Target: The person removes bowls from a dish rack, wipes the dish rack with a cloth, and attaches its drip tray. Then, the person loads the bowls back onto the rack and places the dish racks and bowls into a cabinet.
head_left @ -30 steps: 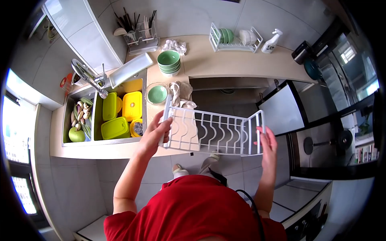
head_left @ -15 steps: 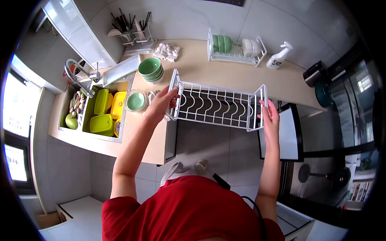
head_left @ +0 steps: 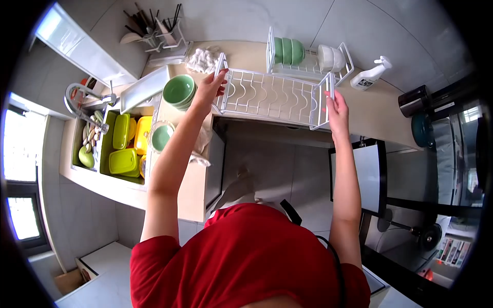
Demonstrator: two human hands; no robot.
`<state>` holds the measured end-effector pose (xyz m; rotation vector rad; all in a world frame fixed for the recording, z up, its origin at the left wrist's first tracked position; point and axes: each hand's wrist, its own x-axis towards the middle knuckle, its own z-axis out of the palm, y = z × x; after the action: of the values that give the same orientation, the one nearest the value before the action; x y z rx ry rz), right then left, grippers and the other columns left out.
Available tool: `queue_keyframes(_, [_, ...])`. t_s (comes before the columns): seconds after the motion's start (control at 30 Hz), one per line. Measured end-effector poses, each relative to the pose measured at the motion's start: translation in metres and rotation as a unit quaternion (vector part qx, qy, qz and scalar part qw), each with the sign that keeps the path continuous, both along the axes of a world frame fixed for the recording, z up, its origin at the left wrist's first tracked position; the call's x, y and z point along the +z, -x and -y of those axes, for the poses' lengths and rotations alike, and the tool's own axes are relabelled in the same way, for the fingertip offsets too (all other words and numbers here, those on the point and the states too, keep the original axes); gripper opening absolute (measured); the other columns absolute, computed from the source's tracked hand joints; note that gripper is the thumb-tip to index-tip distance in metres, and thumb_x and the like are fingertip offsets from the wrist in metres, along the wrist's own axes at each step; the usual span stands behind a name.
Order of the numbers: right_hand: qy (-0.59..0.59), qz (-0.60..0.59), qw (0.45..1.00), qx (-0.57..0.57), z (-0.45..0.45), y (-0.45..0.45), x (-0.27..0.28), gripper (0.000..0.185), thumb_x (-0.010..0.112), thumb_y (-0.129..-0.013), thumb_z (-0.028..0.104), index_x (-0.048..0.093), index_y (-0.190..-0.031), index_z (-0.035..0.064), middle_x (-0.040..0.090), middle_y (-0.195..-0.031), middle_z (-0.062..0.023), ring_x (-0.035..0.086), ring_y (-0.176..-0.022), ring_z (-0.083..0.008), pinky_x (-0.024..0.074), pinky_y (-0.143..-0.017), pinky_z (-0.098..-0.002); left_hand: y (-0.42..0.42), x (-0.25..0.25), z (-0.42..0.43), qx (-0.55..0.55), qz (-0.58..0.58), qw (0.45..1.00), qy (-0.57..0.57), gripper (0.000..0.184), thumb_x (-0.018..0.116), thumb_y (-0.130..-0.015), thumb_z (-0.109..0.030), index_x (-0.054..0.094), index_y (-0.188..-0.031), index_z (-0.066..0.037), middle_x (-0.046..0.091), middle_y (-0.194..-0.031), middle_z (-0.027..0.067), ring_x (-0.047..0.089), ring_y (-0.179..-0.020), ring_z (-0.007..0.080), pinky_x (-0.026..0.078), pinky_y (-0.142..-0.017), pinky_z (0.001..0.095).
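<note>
Holding white rack, arms stretched forward

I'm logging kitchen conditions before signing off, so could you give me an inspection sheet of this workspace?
Surface: pale counter, partly covered by kitchenware.
Job's things: white wire rack, held at the counter's edge; contact with the counter cannot be told.
Clutter: stacked green bowls, white cloth, spray bottle, second rack holding green bowls and white bowls.
Hands: left hand grips the rack's left end; right hand its right end.
Cables: black cord beside the red shirt.
Surroundings: sink holding vegetables and containers; open cabinet door.
</note>
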<state>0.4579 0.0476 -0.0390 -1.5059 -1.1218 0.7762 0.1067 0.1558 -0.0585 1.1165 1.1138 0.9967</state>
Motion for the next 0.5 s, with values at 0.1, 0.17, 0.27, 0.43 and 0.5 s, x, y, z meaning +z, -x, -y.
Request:
queue_keyframes(0.1, [-0.004,-0.026,1.000,-0.009,-0.025,-0.003,-0.016,0.035,0.049,-0.092,0.015,0.045,-0.125,0.0037,0.056,-0.118,-0.0067,0.054,-0.102,-0.0139,0.0459,-0.077,-0.0282,-0.005,-0.003,-0.022,-0.001,-0.012,1.000,0.023,0.034,0.052,-0.092,-0.034,0.058,-0.119,-0.014,0.056,-0.089,-0.0004,0.046,-0.070,0.0057,0.043,-0.065,0.0201])
queue_keyframes(0.17, [0.003,-0.025,1.000,-0.012,-0.038,-0.003,-0.023,0.035,0.049,-0.092,0.015,0.045,-0.125,0.0039,0.056,-0.118,-0.0066,0.054,-0.102,-0.0139,0.0459,-0.076,-0.0277,-0.005,-0.010,-0.036,-0.005,-0.021,0.999,0.028,0.034,0.051,-0.092,-0.034,0.058,-0.119,-0.015,0.054,-0.089,-0.0003,0.046,-0.070,0.0059,0.043,-0.066,0.0201])
queue_keyframes(0.27, [0.013,-0.036,0.999,-0.013,-0.054,-0.002,-0.029,0.035,0.050,-0.092,0.015,0.045,-0.125,0.0029,0.057,-0.116,-0.0069,0.054,-0.102,-0.0139,0.0463,-0.074,-0.0265,-0.005,-0.019,-0.052,0.002,-0.030,0.999,0.043,0.034,0.051,-0.092,-0.035,0.058,-0.118,-0.014,0.054,-0.089,-0.0005,0.045,-0.071,0.0062,0.042,-0.066,0.0201])
queue_keyframes(0.43, [0.010,-0.037,0.999,0.010,-0.074,-0.011,-0.043,0.036,0.050,-0.091,0.012,0.044,-0.125,0.0023,0.057,-0.116,-0.0085,0.054,-0.102,-0.0145,0.0477,-0.071,-0.0261,-0.010,-0.026,-0.064,0.023,-0.047,0.997,0.048,0.034,0.051,-0.092,-0.034,0.058,-0.119,-0.015,0.054,-0.088,-0.0010,0.046,-0.070,0.0062,0.042,-0.066,0.0207])
queue_keyframes(0.5, [0.020,-0.035,0.999,0.026,-0.079,-0.014,-0.046,0.037,0.050,-0.092,0.012,0.043,-0.126,0.0025,0.056,-0.118,-0.0077,0.054,-0.102,-0.0131,0.0473,-0.075,-0.0262,-0.012,-0.031,-0.062,0.041,-0.045,0.997,0.051,0.034,0.051,-0.092,-0.035,0.059,-0.117,-0.015,0.054,-0.087,-0.0006,0.046,-0.071,0.0070,0.042,-0.065,0.0213])
